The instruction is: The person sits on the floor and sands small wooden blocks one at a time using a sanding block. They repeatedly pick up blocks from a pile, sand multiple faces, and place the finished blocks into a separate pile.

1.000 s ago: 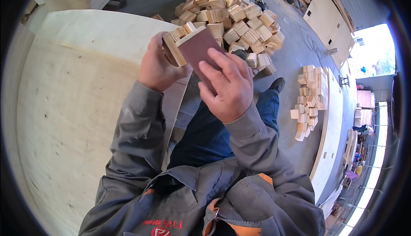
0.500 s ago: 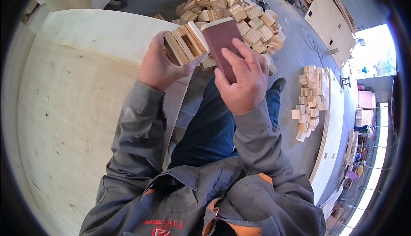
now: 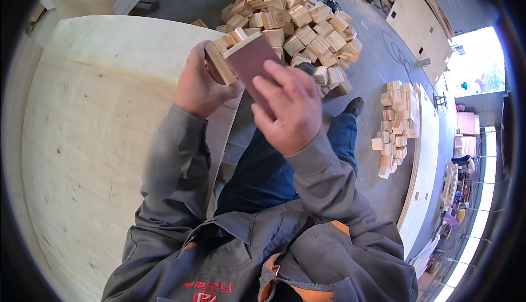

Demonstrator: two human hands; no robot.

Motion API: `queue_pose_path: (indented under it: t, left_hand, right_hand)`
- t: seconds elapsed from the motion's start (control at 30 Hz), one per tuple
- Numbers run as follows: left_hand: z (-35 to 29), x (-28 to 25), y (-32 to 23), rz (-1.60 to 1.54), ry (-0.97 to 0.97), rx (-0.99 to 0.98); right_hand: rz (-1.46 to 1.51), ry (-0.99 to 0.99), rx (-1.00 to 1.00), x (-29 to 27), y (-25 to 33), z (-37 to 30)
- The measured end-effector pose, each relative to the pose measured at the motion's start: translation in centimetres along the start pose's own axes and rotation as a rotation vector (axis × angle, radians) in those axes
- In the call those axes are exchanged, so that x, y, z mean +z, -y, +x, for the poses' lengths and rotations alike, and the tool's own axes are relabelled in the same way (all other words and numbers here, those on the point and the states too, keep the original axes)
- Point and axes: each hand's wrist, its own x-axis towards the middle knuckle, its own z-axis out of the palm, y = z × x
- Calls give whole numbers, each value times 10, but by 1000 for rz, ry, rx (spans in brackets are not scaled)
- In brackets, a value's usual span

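Block (image 3: 221,65) between the hands (image 3: 291,109)

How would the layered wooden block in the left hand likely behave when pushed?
The layered wooden block is probably stiff, being thick, stacked layers. It seems unlikely to roll, given its flat faces. The left hand alone grips it, suggesting modest weight.

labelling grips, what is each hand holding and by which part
Left hand: wooden block, by its left side. Right hand: reddish-brown slab, across its broad face.
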Motion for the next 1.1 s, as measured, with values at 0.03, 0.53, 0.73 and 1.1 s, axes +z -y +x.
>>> queue_pose_path:
  t: [0.03,0.53,0.73,1.1]
  left_hand:
    - [1,0,3,-7,-7,33]
    - [-1,-8,7,148,8,16]
    - [2,-9,3,325,-72,141]
    - [3,30,-14,772,-129,517]
  right_hand:
    - [9,5,20,1,3,-2]
    - [56,-130,280,-16,-40,-32]
    - [48,-160,346,-24,-55,-46]
    - [27,-238,462,-44,-77,-61]
